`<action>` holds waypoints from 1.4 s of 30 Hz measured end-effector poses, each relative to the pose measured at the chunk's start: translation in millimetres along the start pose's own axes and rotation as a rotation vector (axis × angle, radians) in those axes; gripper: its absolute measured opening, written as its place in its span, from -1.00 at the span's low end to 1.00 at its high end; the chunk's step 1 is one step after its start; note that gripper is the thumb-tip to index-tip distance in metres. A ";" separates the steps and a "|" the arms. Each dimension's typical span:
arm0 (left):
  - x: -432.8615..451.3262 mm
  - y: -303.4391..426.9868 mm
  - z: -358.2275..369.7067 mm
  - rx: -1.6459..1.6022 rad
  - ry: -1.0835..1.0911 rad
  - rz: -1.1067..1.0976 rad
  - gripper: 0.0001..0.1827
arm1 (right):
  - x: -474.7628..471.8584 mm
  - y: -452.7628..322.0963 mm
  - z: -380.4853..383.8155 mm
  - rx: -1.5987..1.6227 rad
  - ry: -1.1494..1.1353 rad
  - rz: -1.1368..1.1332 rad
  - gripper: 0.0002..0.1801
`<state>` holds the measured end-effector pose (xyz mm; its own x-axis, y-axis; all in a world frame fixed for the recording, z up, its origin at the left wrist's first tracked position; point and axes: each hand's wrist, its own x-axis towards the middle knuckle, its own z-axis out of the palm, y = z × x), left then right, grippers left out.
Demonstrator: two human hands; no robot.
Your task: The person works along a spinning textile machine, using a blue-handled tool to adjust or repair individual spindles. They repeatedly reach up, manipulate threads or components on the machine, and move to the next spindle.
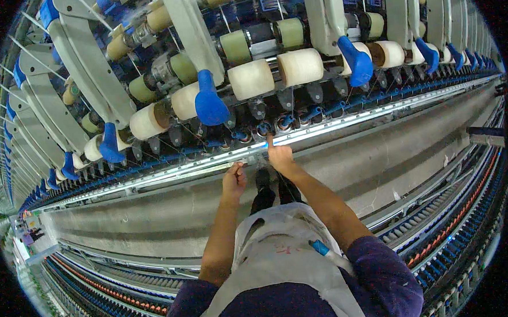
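In the head view, my right hand (280,157) reaches over the pale metal rail (313,131) of a ring spinning frame. Its index finger is stretched out to a blue-topped spindle (264,128) and appears to touch it, while the other fingers are curled and nothing is seen in them. Lower and to the left, my left hand (234,179) has its fingers curled and the thumb against them, just in front of the rail. Whether it pinches a thin yarn is too small to tell. Another blue-topped spindle (285,121) stands just right of the touched one.
Above the spindles are cream rollers (250,79) and grey arms with blue levers (210,100). A concrete aisle floor (150,226) runs beneath me. Behind me stands a second machine with a row of orange parts (467,203). A person (34,233) is far off at left.
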<state>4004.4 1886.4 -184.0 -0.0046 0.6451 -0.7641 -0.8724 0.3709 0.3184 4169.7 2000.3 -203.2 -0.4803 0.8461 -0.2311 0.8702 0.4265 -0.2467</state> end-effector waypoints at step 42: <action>75.4 -64.3 61.1 1.396 0.106 0.588 -0.06 | -29.8 3.7 -43.7 0.767 -0.052 0.357 -0.79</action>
<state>4090.0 1952.1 -227.8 -0.2637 0.8951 -0.3596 0.4128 0.4416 0.7966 4192.1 1990.6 -156.0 -0.2113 0.8651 -0.4549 0.6639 -0.2145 -0.7164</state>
